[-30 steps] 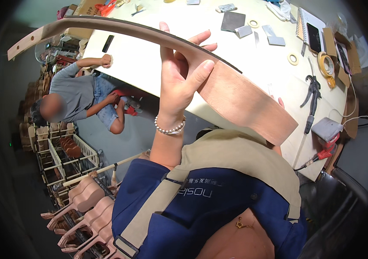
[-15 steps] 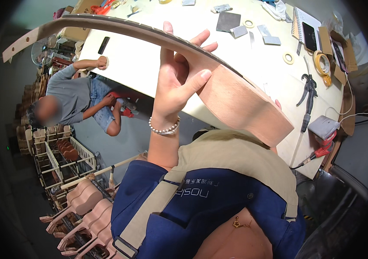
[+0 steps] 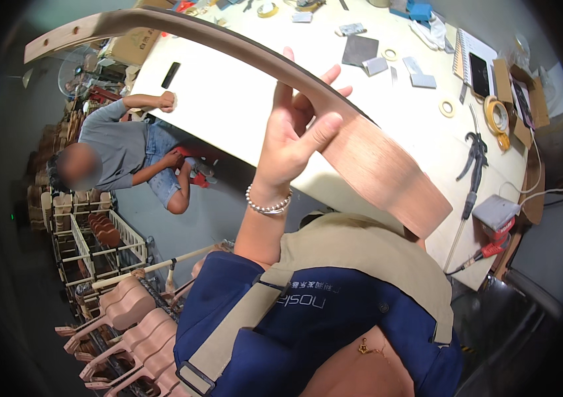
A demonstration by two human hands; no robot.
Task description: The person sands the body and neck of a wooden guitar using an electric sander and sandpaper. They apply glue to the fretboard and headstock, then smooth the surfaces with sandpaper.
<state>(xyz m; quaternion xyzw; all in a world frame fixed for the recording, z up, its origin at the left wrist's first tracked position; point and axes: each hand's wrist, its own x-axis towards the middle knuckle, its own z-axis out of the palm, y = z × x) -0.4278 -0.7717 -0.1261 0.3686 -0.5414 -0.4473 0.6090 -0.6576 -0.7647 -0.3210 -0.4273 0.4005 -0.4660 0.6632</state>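
Only one of the hands shows: the left hand (image 3: 294,126) is raised in the middle of the view, a beaded bracelet (image 3: 268,202) on its wrist, its fingers (image 3: 286,73) spread up against the near face of a long bent wooden strip (image 3: 367,155) and its thumb laid across the strip's broad lower part, so it is pressed on the wood rather than closed round it. Whether the right hand touches the strip cannot be told, since it is not in view. That strip arcs from a narrow end with small holes at the far left, over the top of the hand, down to a wide square end at the near right, just above the person's tan and blue clothing. Behind it lies a large pale bench (image 3: 235,99) strewn with things: a black strip toward its left part, grey sheets and blocks (image 3: 359,49) at the far side, rolls of tape (image 3: 496,114) to the right, a black clamp-like tool (image 3: 474,159) and a grey and red power tool (image 3: 496,215) with a cable near the right edge. At the left, beside the bench's edge, another person (image 3: 122,149) in a grey shirt crouches on the floor with one hand on the bench. Near left, racks (image 3: 106,245) hold unfinished guitar bodies (image 3: 132,317).
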